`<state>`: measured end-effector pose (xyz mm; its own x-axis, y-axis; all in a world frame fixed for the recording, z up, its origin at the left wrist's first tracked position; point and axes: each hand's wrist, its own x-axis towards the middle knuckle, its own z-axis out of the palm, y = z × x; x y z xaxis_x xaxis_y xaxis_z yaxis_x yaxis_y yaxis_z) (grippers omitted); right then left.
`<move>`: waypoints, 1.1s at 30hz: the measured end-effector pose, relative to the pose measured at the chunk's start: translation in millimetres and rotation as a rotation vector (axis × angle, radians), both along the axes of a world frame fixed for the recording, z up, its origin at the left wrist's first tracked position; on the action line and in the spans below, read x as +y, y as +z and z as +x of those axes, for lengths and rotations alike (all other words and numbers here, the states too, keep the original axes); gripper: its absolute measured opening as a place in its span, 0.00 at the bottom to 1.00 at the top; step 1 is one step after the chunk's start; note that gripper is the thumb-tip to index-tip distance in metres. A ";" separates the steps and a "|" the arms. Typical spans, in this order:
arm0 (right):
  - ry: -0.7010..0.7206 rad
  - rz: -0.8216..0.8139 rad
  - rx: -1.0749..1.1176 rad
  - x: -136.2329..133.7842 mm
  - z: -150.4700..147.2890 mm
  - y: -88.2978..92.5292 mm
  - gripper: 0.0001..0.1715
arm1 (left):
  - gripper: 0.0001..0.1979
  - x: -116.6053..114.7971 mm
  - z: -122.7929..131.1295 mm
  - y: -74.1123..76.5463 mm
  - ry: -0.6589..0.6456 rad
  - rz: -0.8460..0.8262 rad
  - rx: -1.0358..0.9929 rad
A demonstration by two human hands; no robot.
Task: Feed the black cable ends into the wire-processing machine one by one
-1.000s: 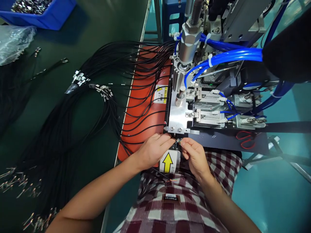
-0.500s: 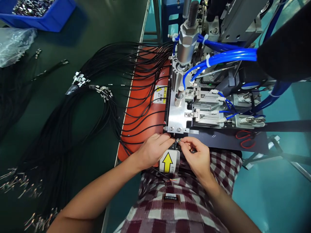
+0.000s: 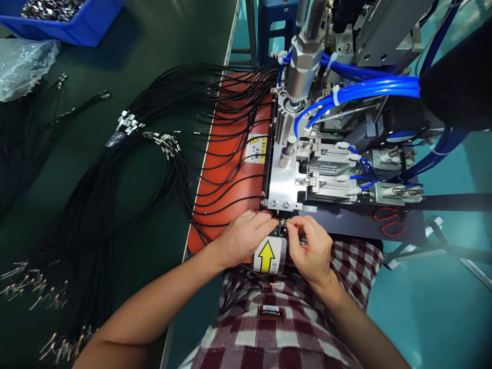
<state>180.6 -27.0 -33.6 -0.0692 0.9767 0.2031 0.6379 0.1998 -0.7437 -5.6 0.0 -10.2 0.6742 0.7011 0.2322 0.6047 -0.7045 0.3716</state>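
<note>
- At the front edge of the silver machine plate (image 3: 282, 187), just below its two screws, the small glinting cable end (image 3: 283, 221) sits between both hands. It is directly above the white label with the yellow arrow (image 3: 266, 255).
- The left hand (image 3: 246, 237) has its fingers curled shut, with the fingertips pressing on the cable end from the left. Its heel lies over the near corner of the orange rubber mat (image 3: 230, 169).
- The right hand (image 3: 310, 246) has thumb and forefinger pinched on the same end from the right, so the two hands nearly touch.
- By the look of the grip, this is fine lining-up work. It would go best with the end held level and in line with the arrow, the left hand steadying and the right hand guiding. Fingertips should stay clear of the clamps behind the plate's edge. The end is too small to show how far it is seated.
- To the left, a fan of thin black cables (image 3: 126, 195) crosses the mat's left edge onto the dark green bench (image 3: 154, 31). Their metal terminals lie loose there.
- Farther out are the blue air hoses (image 3: 365, 89) over the machine and the red-handled scissors (image 3: 388, 215) at its right. A blue plastic bin (image 3: 65, 15) stands at the bench's far left corner.
</note>
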 end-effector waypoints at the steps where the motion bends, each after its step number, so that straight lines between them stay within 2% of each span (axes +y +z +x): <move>1: -0.008 -0.022 0.018 0.2 -0.5 -0.3 0.04 | 0.17 -0.2 -0.1 -0.2 0.001 -0.001 0.003; 9: -0.062 -0.172 0.159 0.5 -3.0 -0.2 0.04 | 0.14 -0.3 -1.3 -1.3 0.002 0.000 0.017; 15: -0.051 -0.133 0.129 0.9 -3.8 2.3 0.04 | 0.14 -1.6 -2.1 -1.5 0.003 -0.016 0.032; 33: -0.062 -0.196 0.147 1.0 -3.2 1.2 0.04 | 0.15 -0.6 -1.3 -0.7 0.006 0.009 0.027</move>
<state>177.4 -26.0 -32.4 0.0087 0.9999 0.0124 0.5266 0.0059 -0.8501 -6.9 -0.6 -10.9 0.6759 0.7033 0.2203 0.6188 -0.7039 0.3486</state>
